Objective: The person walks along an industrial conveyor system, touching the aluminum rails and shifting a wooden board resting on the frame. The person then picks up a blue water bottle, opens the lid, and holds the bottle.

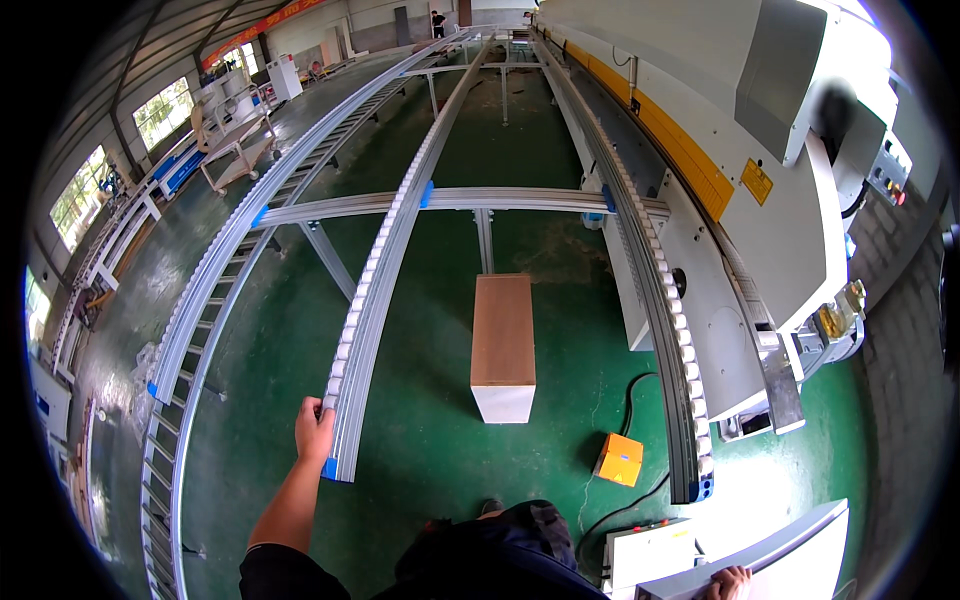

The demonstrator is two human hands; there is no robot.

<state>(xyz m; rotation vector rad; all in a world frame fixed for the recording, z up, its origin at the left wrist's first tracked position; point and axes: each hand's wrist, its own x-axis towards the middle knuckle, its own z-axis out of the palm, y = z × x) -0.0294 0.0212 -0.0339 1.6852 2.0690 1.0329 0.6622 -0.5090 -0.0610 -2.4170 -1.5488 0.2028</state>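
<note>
My left hand is closed at the near end of an aluminium roller rail, its fingers curled against the outer side with the white rollers. A blue cap covers the end of that rail, just below the hand. At the lower right, my right hand has its fingers bent over the top edge of a light grey panel or cabinet. Its palm and thumb are mostly hidden. A second roller rail runs away from me on the right, alongside a large white machine with a yellow strip.
An aluminium crossbar joins the rails. Between them on the green floor stand a brown-topped white box and an orange foot pedal with a black cable. Ladder-like track runs along the left. A distant person stands at the back.
</note>
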